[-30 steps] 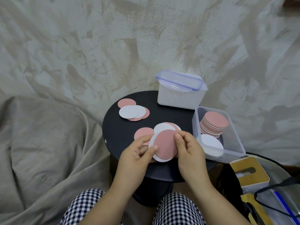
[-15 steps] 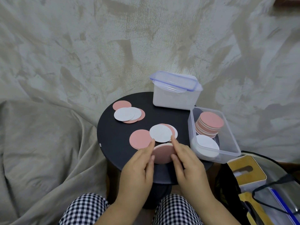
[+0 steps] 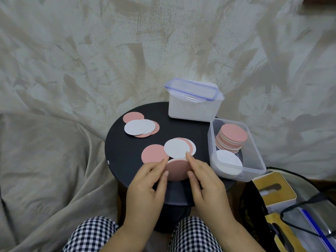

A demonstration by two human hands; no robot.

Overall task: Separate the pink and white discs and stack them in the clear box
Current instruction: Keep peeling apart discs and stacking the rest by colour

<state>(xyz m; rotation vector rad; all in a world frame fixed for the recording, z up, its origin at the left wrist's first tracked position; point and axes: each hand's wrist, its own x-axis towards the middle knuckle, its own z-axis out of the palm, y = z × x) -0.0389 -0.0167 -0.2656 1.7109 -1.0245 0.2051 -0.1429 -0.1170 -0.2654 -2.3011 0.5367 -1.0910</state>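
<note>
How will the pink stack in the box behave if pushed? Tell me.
The pink stack has uneven edges, so a push would probably shear it, not slide it whole. Its discs look thin and flat: likely light, unlikely to roll. The box wall beside it should stop any spill.

Bare tabletop (image 3: 181, 128) between disc clusters (image 3: 140, 127), passable; lidded tub (image 3: 192, 106) blocks back, clear box (image 3: 211, 146) wall blocks right

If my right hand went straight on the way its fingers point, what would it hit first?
Probably the white disc just past your right hand; whether its fingertip already touches is unclear.
</note>
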